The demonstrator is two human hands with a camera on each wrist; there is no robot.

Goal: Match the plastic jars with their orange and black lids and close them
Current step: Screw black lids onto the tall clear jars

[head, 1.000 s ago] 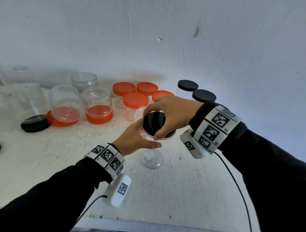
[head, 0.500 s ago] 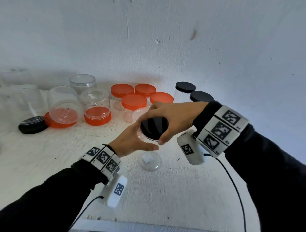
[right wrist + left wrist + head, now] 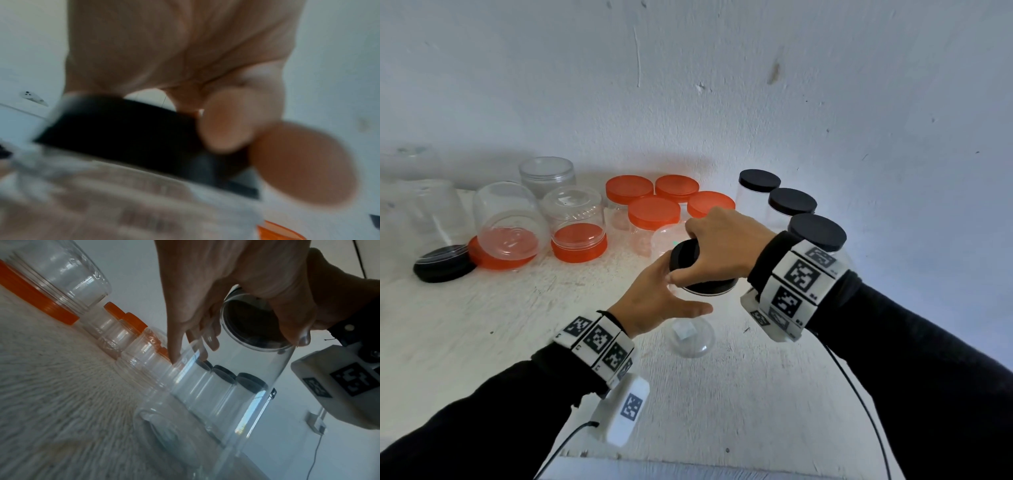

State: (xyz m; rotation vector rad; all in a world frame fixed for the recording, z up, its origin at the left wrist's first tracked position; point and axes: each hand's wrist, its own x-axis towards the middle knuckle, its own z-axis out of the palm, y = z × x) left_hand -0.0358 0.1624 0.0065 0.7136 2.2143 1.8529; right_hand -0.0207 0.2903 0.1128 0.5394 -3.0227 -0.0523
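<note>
Right-wrist black lid blurred

Blurred close-up: the right hand reaches down from above, its fingertips curled against the rim of a black lid; the clear jar below it is smeared, and an orange lid's edge shows at the bottom right

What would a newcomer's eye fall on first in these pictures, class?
In the middle, the right hand grips a black lid on top of a clear jar, which the left hand holds at the side. Behind them by the wall stand four orange-lidded jars, with three black-lidded jars to their right. At the left, two clear jars stand upside down on orange lids, beside a loose black lid.
</note>
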